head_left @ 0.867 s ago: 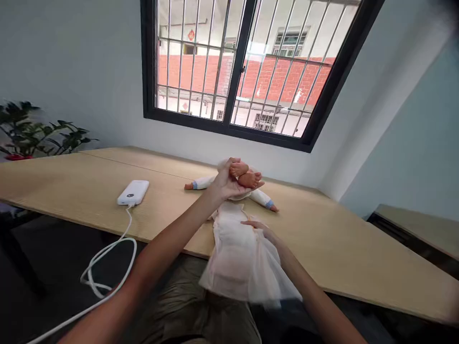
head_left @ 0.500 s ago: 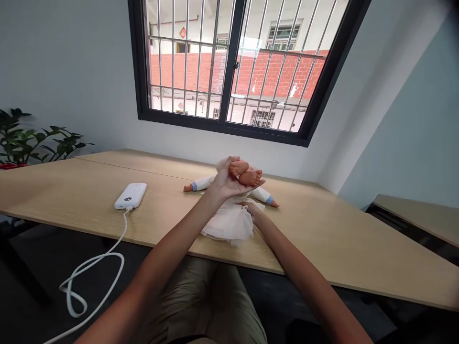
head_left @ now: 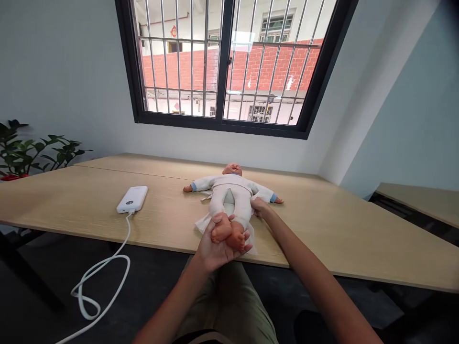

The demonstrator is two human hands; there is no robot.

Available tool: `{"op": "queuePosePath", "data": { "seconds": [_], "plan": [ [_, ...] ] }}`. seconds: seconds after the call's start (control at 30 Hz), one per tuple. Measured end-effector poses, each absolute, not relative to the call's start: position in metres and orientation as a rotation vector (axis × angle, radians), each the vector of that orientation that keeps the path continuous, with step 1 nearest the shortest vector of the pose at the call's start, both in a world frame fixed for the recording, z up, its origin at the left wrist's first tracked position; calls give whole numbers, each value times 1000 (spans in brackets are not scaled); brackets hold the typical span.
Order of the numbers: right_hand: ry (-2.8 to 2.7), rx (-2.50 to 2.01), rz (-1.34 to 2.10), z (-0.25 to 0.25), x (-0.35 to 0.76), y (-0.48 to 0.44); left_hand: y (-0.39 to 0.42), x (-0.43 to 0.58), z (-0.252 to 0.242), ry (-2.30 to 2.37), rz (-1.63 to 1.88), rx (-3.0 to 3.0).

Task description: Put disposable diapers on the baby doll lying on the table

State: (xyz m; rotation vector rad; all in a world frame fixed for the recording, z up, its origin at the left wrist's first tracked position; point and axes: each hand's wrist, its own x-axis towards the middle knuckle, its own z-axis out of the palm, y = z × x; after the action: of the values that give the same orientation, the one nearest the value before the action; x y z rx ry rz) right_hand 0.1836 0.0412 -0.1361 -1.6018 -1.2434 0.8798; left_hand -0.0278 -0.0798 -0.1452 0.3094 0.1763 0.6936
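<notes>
A baby doll [head_left: 233,188] in white clothes with blue cuffs lies on its back on the table, head toward the window and arms spread. My left hand [head_left: 217,248] is closed around both of its bare feet [head_left: 227,232], near the table's front edge. Beneath the doll's hips and legs lies a thin white sheet that looks like an opened diaper [head_left: 203,223], its edges showing at both sides. Beside the doll's hip on the right, my right hand [head_left: 260,206] has its fingers curled at the diaper's edge; the fingertips are partly hidden.
To the left on the wooden table [head_left: 172,205] lies a white power bank [head_left: 132,199]. Its white cable [head_left: 122,258] hangs over the front edge in loops. A potted plant [head_left: 39,150] stands at the far left, and a barred window [head_left: 222,67] is behind the table.
My left hand has brought the doll's feet down and toward me, so the legs now lie extended over the white diaper. My right hand stays beside the hip, slightly farther right.
</notes>
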Motion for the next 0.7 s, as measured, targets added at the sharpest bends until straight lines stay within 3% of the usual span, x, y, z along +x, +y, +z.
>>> {"op": "queuePosePath", "data": {
  "seconds": [0.23, 0.33, 0.43, 0.57, 0.7],
  "plan": [
    [-1172, -1822, 804, -111, 222, 33, -90, -45, -144, 254, 640, 353],
    [-1243, -1900, 394, -107, 234, 25, -101, -56, -142, 297, 640, 400],
    [-1383, -1649, -57, -107, 222, 9, -110, -65, -142, 357, 683, 405],
    [-1950, -1124, 205, -100, 178, -27, -112, -77, -140, 473, 771, 374],
    [-2390, -1106, 259, -93, 148, -51, -105, -97, -131, 494, 888, 362]
  ]
}}
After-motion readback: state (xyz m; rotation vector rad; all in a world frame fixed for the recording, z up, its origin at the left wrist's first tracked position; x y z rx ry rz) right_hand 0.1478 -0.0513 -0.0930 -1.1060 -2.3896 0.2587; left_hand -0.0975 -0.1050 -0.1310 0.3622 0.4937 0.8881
